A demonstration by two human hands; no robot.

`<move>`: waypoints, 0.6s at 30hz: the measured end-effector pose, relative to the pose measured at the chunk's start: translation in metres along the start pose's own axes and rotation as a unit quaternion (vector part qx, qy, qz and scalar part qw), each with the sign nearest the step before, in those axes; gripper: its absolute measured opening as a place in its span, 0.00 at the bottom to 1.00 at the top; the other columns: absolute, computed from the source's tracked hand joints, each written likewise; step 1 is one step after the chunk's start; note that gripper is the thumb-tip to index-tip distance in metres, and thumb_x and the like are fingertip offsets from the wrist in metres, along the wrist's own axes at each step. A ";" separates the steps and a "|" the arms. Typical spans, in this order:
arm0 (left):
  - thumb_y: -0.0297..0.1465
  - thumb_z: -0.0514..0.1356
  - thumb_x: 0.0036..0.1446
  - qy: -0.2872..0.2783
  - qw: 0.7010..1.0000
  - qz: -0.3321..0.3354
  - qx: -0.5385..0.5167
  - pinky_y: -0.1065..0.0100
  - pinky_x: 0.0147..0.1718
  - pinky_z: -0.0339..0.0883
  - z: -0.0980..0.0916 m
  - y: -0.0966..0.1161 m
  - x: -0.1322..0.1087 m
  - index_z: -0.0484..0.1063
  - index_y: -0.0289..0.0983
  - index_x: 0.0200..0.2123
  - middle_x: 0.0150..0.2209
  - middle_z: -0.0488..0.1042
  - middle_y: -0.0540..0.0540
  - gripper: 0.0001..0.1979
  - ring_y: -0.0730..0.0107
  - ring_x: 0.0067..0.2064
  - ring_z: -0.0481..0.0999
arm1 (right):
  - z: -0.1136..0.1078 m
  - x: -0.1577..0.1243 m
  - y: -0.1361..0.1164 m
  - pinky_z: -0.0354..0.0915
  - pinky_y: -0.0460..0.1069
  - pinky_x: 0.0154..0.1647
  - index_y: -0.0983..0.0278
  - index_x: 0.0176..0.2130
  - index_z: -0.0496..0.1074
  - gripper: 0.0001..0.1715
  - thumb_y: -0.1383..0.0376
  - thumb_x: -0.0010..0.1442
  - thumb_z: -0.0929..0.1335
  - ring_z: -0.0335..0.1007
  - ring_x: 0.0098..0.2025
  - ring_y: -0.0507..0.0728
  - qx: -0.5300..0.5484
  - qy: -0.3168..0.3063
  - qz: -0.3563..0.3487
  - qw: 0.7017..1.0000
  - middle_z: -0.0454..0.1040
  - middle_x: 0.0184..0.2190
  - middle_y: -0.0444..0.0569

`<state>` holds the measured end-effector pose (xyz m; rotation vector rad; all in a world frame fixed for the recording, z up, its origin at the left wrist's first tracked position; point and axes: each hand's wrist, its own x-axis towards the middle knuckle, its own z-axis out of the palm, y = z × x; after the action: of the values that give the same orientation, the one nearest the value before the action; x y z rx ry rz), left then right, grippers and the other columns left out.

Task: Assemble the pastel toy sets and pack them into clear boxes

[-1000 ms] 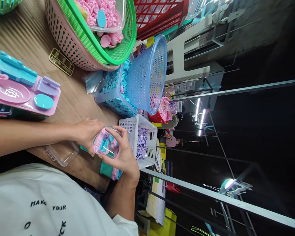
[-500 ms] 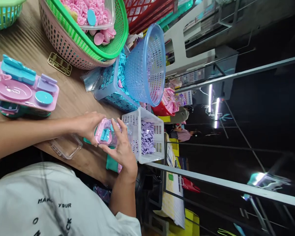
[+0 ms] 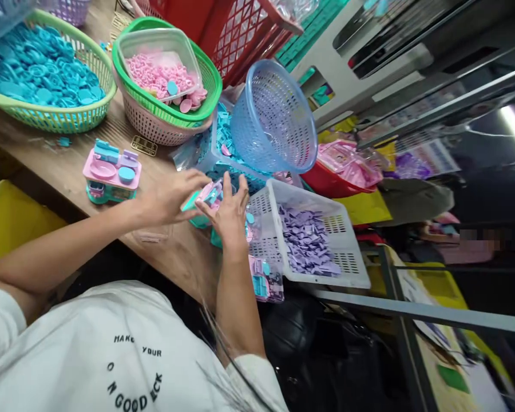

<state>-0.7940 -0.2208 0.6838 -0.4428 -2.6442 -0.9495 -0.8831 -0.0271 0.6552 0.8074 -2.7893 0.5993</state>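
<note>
Both hands grip a small pink and teal toy kitchen set (image 3: 212, 194) above the table. My left hand (image 3: 165, 199) closes on its left side, thumb low and fingers along the top. On the opposite side, my right hand (image 3: 229, 213) presses with bent fingers and thumb, hiding part of the toy. A like toy kitchen (image 3: 111, 173), with pink top, blue and lilac parts and teal base, stands left of my left hand. Below that hand lies a clear plastic cover (image 3: 153, 233). Packed toy kitchens (image 3: 264, 279) in clear plastic sit beside my right forearm.
A white crate (image 3: 347, 243) of purple pieces stands at right. Behind are a blue basket (image 3: 311, 143), a green basket (image 3: 217, 86) with pink pieces, and a pale green basket (image 3: 109, 94) of blue pieces. A red crate (image 3: 189, 28) is at the back.
The view has swung, bringing the basket of blue pieces and more of the white crate into sight. The toy kitchen in my hands has tilted, and my left fingers now reach over its top.
</note>
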 end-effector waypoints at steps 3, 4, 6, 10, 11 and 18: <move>0.47 0.60 0.64 0.194 0.974 -0.061 0.095 0.55 0.64 0.63 -0.052 -0.015 -0.026 0.71 0.36 0.58 0.59 0.74 0.43 0.26 0.61 0.62 0.71 | 0.008 -0.021 -0.034 0.45 0.73 0.74 0.64 0.72 0.56 0.50 0.50 0.61 0.74 0.38 0.75 0.75 0.008 0.008 -0.047 0.999 0.44 0.73 0.64; 0.48 0.59 0.63 0.237 0.958 -0.103 0.128 0.52 0.64 0.64 -0.065 -0.027 -0.036 0.71 0.34 0.59 0.58 0.74 0.43 0.29 0.59 0.62 0.71 | 0.013 -0.033 -0.045 0.46 0.72 0.74 0.62 0.72 0.57 0.48 0.50 0.61 0.73 0.39 0.75 0.75 0.020 -0.024 -0.084 0.996 0.45 0.73 0.62; 0.57 0.57 0.58 0.246 0.936 -0.209 0.137 0.47 0.59 0.66 -0.082 -0.054 -0.056 0.67 0.29 0.62 0.58 0.72 0.40 0.42 0.53 0.62 0.72 | 0.024 -0.057 -0.064 0.50 0.70 0.73 0.58 0.71 0.59 0.44 0.52 0.63 0.73 0.45 0.74 0.73 0.034 -0.114 -0.157 0.980 0.51 0.72 0.60; 0.66 0.49 0.54 0.156 0.932 -0.316 0.085 0.45 0.57 0.66 -0.070 -0.083 -0.084 0.66 0.29 0.62 0.56 0.72 0.40 0.51 0.47 0.61 0.72 | 0.030 -0.084 -0.067 0.67 0.66 0.62 0.65 0.66 0.66 0.39 0.49 0.64 0.72 0.68 0.59 0.71 -0.012 -0.193 -0.101 0.976 0.71 0.56 0.67; 0.66 0.47 0.55 0.150 0.933 -0.317 0.079 0.48 0.58 0.65 -0.059 -0.082 -0.088 0.66 0.29 0.61 0.56 0.72 0.40 0.50 0.48 0.62 0.70 | 0.026 -0.085 -0.062 0.69 0.65 0.59 0.68 0.65 0.66 0.43 0.45 0.62 0.72 0.71 0.56 0.71 -0.026 -0.192 -0.063 0.979 0.73 0.52 0.68; 0.57 0.53 0.64 0.237 0.915 -0.326 0.015 0.44 0.72 0.44 0.030 -0.039 -0.103 0.44 0.29 0.71 0.71 0.49 0.26 0.47 0.43 0.74 0.48 | -0.009 -0.088 -0.026 0.64 0.62 0.66 0.56 0.72 0.56 0.59 0.59 0.50 0.81 0.61 0.68 0.68 0.002 -0.274 -0.165 0.947 0.60 0.69 0.59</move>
<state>-0.7201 -0.2487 0.6012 0.6537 -2.3468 -1.0166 -0.7953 -0.0016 0.6478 1.6149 -2.9975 0.3605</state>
